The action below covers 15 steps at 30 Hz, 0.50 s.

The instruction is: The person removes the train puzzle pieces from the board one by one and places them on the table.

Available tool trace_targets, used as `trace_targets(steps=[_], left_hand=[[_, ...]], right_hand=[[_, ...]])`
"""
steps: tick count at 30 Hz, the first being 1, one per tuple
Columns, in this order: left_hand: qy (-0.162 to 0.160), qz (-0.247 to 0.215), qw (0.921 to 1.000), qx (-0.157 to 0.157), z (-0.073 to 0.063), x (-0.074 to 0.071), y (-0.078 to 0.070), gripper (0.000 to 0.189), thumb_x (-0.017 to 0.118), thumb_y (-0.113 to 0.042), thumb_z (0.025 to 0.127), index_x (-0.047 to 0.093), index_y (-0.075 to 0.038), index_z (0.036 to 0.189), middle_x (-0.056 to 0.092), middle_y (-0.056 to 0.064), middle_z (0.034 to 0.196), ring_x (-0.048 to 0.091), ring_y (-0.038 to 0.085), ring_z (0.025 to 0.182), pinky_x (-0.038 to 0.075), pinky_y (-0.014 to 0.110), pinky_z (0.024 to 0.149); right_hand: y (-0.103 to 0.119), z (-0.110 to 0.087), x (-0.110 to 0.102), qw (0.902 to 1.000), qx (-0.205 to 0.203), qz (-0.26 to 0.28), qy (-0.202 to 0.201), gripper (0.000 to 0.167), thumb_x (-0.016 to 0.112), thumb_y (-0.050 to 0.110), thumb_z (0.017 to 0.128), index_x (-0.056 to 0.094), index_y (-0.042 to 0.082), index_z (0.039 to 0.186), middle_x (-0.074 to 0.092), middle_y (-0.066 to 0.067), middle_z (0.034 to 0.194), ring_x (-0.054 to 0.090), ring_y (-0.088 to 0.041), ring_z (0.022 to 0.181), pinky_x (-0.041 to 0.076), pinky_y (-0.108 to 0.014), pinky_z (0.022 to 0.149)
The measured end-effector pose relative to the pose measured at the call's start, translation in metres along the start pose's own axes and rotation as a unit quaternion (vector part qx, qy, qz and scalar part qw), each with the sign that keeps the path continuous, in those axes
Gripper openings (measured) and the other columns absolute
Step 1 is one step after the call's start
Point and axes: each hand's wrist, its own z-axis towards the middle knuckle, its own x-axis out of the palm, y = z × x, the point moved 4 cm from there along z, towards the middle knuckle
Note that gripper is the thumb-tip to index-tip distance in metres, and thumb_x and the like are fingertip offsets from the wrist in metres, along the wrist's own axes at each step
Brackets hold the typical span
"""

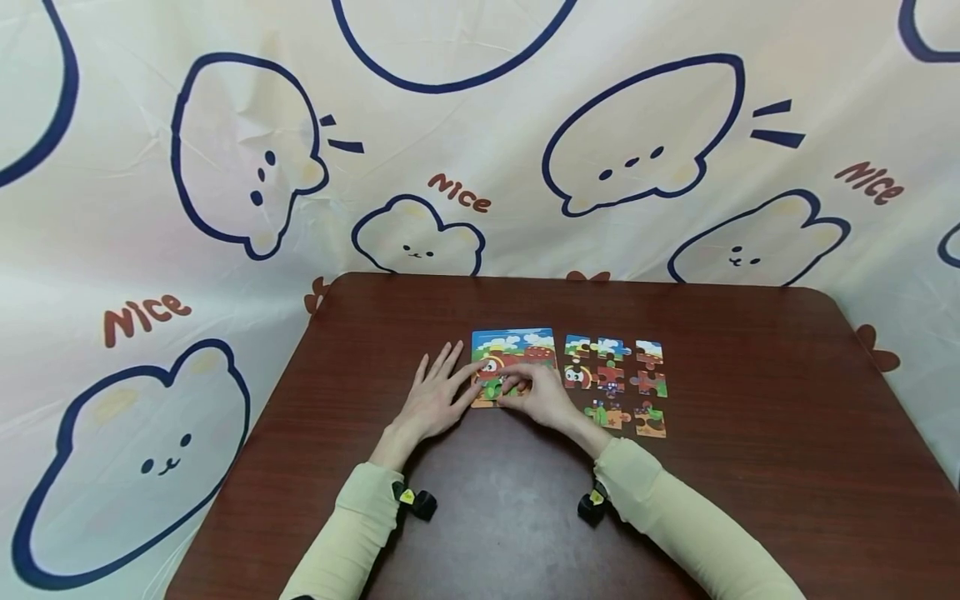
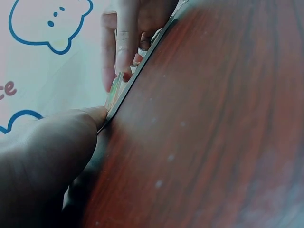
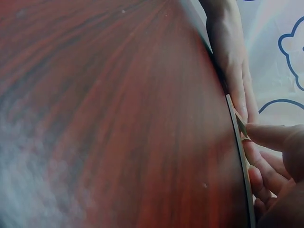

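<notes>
A jigsaw board [image 1: 517,337] with a picture of sky, clouds and a red cartoon figure lies flat on the table. My left hand [image 1: 431,408] spreads at its left side, fingers straight, with the thumb and index fingertip over the board's edge. My right hand [image 1: 546,402] reaches across the board's lower part and pinches a puzzle piece [image 2: 114,90] between thumb and fingers. In the left wrist view that piece is tilted up from the board, its lower end by the left thumb [image 2: 92,116]. The right fingers cover much of the board's lower half.
Several loose puzzle pieces [image 1: 610,379] lie in rows to the right of the board, close to my right wrist. The brown table [image 1: 487,517] extends on all sides. A cloth printed with cartoon bears [image 1: 420,242] hangs behind it.
</notes>
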Motion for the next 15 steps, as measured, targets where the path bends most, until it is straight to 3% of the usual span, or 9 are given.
trace_targets(steps=[10, 15], left_hand=[[-0.008, -0.007, 0.9999, 0.007, 0.000, 0.002, 0.001, 0.054, 0.049, -0.049, 0.116, 0.048, -0.033, 0.168, 0.019, 0.012, 0.186, 0.011, 0.035, 0.175, 0.004, 0.068, 0.139], [-0.012, -0.011, 0.9998, 0.007, 0.000, 0.003, 0.003, 0.054, 0.049, -0.049, 0.116, 0.048, -0.033, 0.167, 0.020, 0.012, 0.186, 0.012, 0.036, 0.175, 0.005, 0.068, 0.139]], right_hand=[[0.003, -0.004, -0.005, 0.9994, 0.022, 0.027, 0.005, 0.038, 0.085, 0.007, 0.096, 0.077, -0.002, 0.132, 0.082, -0.012, 0.101, 0.074, -0.014, 0.087, 0.062, -0.028, 0.080], [0.006, -0.008, -0.014, 0.9995, 0.013, 0.027, 0.004, 0.038, 0.084, 0.007, 0.097, 0.077, -0.001, 0.133, 0.083, -0.013, 0.103, 0.077, -0.019, 0.092, 0.064, -0.032, 0.085]])
